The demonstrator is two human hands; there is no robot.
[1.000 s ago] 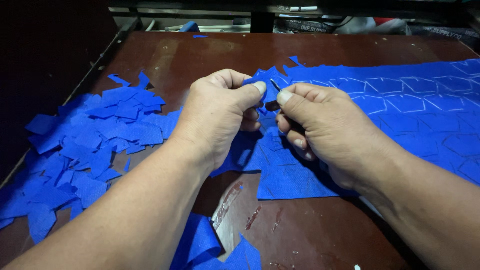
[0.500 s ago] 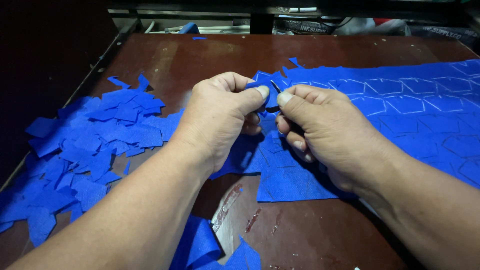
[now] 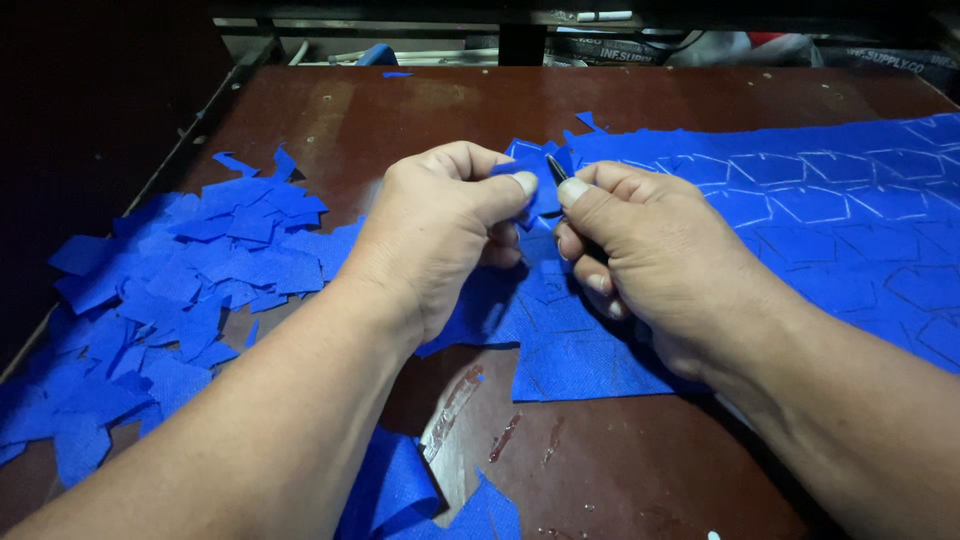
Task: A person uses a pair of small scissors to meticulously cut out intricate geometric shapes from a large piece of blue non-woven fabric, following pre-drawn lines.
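Note:
A long sheet of blue fabric (image 3: 800, 230) marked with pale outlined shapes lies across the brown table (image 3: 420, 110) from the middle to the right edge. My left hand (image 3: 440, 230) pinches the sheet's cut edge between thumb and forefinger. Close beside it, my right hand (image 3: 650, 250) grips a small dark metal tool (image 3: 556, 168), only its thin tip showing above the thumb. The tip touches the fabric between the two thumbs. The rest of the tool is hidden in my fist.
A heap of cut blue fabric pieces (image 3: 170, 290) covers the table's left side. More blue scraps (image 3: 410, 495) lie at the near edge under my left forearm. Dark clutter and a cable (image 3: 330, 55) sit beyond the far edge.
Both hands stay together at the fabric's edge. The thumbs have shifted slightly and the piece between them has been worked a little; nothing was let go.

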